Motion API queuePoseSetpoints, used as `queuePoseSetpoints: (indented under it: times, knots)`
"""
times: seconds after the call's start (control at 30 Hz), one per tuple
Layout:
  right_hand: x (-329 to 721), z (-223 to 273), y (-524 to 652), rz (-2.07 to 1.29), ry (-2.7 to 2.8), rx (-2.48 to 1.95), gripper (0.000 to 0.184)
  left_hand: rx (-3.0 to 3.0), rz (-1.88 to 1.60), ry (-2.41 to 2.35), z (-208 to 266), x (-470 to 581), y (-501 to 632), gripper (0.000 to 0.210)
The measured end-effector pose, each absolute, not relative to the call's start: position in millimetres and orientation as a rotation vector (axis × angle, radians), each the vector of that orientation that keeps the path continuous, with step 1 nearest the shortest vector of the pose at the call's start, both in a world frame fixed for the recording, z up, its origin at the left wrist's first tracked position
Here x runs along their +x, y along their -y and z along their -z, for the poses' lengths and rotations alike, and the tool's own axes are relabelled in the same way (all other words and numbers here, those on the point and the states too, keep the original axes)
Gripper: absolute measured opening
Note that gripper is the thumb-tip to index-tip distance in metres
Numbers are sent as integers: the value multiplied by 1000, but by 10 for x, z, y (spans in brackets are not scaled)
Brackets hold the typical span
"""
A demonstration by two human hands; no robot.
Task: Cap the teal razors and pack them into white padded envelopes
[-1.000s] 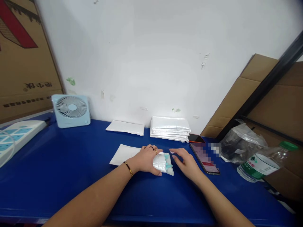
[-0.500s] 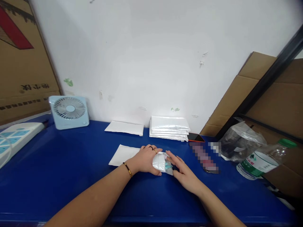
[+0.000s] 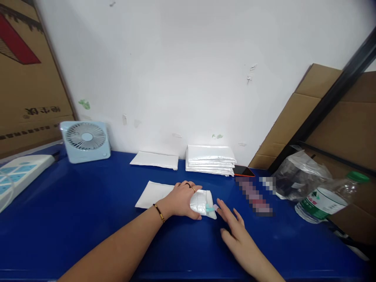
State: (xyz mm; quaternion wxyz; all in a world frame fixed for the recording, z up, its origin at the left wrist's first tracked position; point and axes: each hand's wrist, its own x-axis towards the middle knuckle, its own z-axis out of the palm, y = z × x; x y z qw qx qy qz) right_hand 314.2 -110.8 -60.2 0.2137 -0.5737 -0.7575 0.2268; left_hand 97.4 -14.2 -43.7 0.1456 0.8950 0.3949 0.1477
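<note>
1. White envelope: lying flat on the blue surface, nearer the person than the white stack and mostly left of it; teal strips show at its right end.
2. Left hand: nearer than the stack; its grip spans the envelope, thumb by the near edge, fingers over the far side, holding it down.
3. Right hand: nearer than the stack and to its right; its grip is loose, thumb apart from the fingers. A lilac scrap shows at the fingertips; whether they hold it, I cannot tell.
4. Loose envelope: just left of the stack.
</note>
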Motion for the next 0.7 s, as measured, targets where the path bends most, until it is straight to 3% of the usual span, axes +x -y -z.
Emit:
queuePoseSetpoints:
  times: [0.13, 0.47, 0.7]
  knots:
    - [2951, 663, 1214, -491, 2183, -1565, 71, 2566, -423, -1145, 409, 972, 161, 97]
    - [2753, 636, 1205, -569, 2125, -1524, 85, 2585, -415, -1139, 422, 974, 157, 97]
    - [2845, 647, 1288, -506, 1923, -1719, 82, 2586, -422, -1136, 430, 966, 157, 98]
